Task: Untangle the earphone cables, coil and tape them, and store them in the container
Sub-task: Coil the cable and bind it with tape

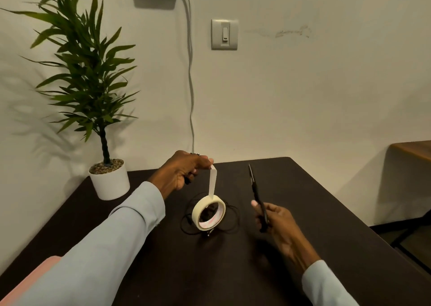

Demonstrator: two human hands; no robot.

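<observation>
A roll of cream masking tape (208, 212) hangs just above the dark table (303, 212), dangling from a strip of tape (212, 181) pulled upward. My left hand (184, 170) pinches the top end of that strip and also seems to hold a bit of black cable. Black earphone cables (229, 226) lie in loose loops on the table under and around the roll. My right hand (271, 219) grips black scissors (255, 189), blades together and pointing up, to the right of the strip.
A potted plant in a white pot (109, 179) stands at the table's back left corner. A pink object (28, 282) shows at the lower left edge. A white cable (191, 84) runs down the wall. Another table (412, 149) is at the right.
</observation>
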